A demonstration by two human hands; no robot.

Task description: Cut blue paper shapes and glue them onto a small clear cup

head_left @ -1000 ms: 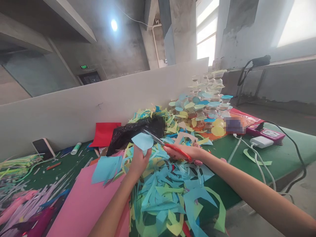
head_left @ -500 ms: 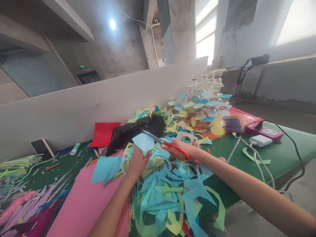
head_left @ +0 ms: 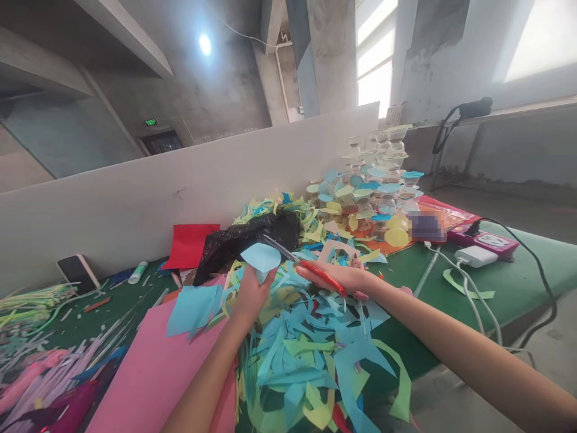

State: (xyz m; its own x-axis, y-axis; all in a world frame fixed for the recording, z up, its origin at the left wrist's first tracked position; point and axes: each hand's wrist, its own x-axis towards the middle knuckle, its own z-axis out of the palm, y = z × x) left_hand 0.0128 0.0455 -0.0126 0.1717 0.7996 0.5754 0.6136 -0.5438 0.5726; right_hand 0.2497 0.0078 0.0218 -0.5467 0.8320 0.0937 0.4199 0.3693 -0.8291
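A person stands at a green worktop (head_left: 509, 282), both hands raised over a heap of paper scraps (head_left: 293, 355). The left hand (head_left: 252, 299) holds a light-blue paper piece (head_left: 262, 257) up off the heap, its fingers (head_left: 269, 279) pinching the lower end so that the top stands free. The right hand (head_left: 331, 278) grips red-handled scissors (head_left: 321, 278), fingers curled closed around the handles, with the steel blades (head_left: 280, 249) reaching to just beside the paper's upper edge. A black plastic bag (head_left: 246, 243) lies behind the paper, and a pink card sheet (head_left: 153, 367) lies under the left forearm, clear of the blades.
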